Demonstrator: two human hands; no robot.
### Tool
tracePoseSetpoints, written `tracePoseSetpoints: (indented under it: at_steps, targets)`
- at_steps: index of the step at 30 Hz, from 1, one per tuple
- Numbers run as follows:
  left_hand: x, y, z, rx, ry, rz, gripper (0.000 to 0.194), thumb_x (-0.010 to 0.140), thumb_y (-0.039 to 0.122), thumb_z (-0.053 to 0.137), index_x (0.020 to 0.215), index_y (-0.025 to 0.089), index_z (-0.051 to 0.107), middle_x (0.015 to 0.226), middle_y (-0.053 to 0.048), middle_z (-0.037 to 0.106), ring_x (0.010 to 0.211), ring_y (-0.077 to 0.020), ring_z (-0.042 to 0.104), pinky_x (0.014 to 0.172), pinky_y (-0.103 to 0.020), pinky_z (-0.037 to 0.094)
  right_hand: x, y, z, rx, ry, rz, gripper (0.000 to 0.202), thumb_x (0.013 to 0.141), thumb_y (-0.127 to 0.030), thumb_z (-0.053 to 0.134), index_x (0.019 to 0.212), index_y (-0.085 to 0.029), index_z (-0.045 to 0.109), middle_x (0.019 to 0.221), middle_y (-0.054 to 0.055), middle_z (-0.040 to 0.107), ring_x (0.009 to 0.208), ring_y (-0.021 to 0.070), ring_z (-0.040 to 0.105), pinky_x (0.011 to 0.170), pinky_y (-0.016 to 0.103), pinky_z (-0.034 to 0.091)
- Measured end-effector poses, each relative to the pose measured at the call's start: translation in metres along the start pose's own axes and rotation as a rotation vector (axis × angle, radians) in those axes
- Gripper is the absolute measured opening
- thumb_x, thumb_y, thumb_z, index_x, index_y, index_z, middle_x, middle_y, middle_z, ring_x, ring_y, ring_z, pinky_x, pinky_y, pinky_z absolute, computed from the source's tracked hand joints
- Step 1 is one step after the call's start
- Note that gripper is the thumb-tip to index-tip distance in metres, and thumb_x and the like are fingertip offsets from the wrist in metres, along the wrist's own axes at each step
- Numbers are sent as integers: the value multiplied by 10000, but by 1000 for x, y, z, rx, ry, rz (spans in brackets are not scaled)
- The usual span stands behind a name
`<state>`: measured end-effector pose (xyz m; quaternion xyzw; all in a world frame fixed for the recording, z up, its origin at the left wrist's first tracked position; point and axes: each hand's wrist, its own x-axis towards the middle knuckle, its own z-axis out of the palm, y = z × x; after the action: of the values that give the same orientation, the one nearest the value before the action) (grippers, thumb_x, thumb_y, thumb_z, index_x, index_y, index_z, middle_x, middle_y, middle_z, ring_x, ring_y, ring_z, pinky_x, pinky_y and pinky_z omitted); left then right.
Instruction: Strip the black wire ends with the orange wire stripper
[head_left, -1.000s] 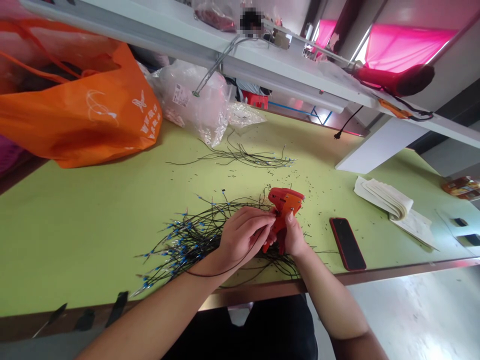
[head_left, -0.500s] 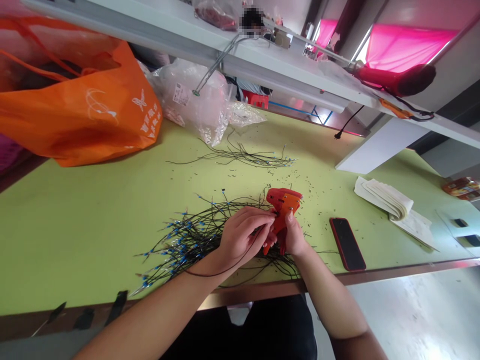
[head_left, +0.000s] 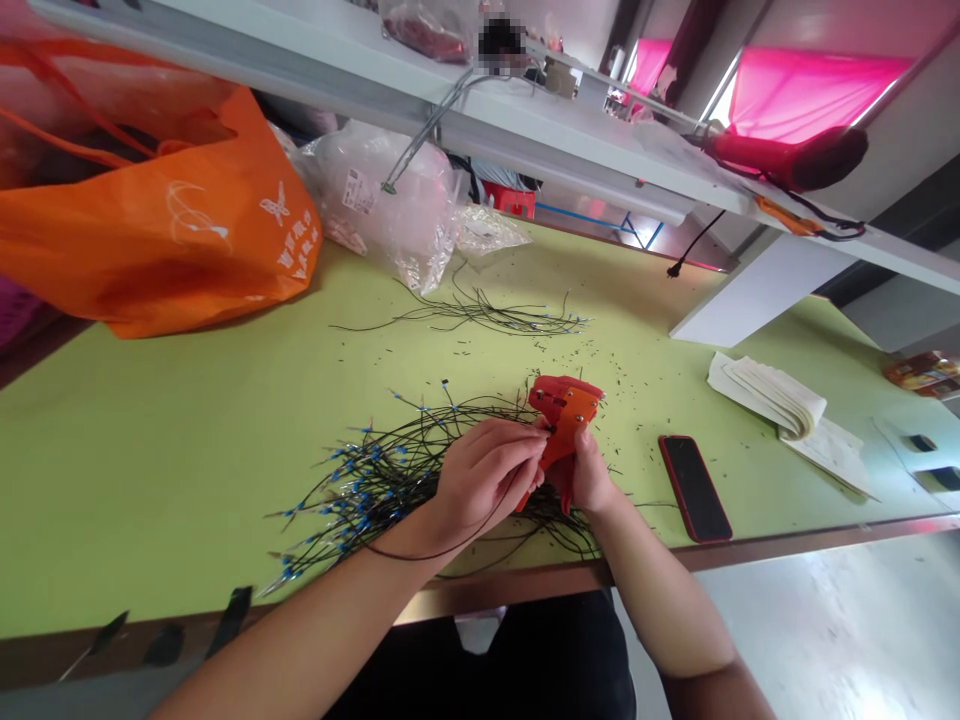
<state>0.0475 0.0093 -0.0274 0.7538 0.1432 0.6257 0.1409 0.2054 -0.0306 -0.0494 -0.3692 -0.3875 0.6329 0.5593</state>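
My right hand (head_left: 592, 472) is closed round the handles of a red and orange wire stripper (head_left: 568, 412), its jaws turned to the left. Pinched in the fingers of my left hand (head_left: 480, 478) is a black wire (head_left: 450, 552), one end at the stripper's jaws, the rest trailing back over my left forearm. Where the wire tip meets the tool is partly covered by my fingers. Beneath both hands spreads a large bundle of black wires (head_left: 390, 480) with blue ends. A smaller group of black wires (head_left: 487, 315) lies farther back on the table.
Tiny black offcuts dot the yellow-green table (head_left: 187, 430). To the right are a phone (head_left: 695, 488) and folded papers (head_left: 772, 400). An orange bag (head_left: 225, 240) and a clear plastic bag (head_left: 397, 200) stand at the back left, below a white shelf (head_left: 585, 125).
The stripper's handles look squeezed a little differently, and its head has shifted slightly left. My left hand stays at the jaws with the wire.
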Motion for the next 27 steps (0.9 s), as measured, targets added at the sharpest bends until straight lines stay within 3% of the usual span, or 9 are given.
tracePoseSetpoints:
  at_steps: [6, 12, 27]
  targets:
    - [1, -1, -2, 27, -8, -2, 266, 884, 33, 682, 1090, 198, 655, 997, -62, 799, 878, -154, 754, 821, -291, 633, 2, 3, -5, 21, -10, -24, 748, 747, -915, 570, 1000, -212, 613, 618, -5, 638, 505, 178, 578, 496, 296, 483]
    - [5, 1, -2, 39, 10, 3, 282, 879, 21, 662, 1087, 211, 642, 982, -56, 801, 854, -150, 762, 791, -276, 637, 2, -1, 1, 68, 76, -38, 722, 708, -891, 645, 988, -226, 652, 760, 27, 687, 618, 187, 624, 549, 304, 525]
    - [2, 2, -2, -1, -23, 6, 245, 884, 39, 672, 1069, 201, 664, 949, -56, 776, 820, -140, 732, 768, -272, 640, -2, -5, 8, -25, 58, -1, 676, 758, -871, 610, 891, -209, 609, 522, -33, 550, 426, 149, 500, 430, 274, 430]
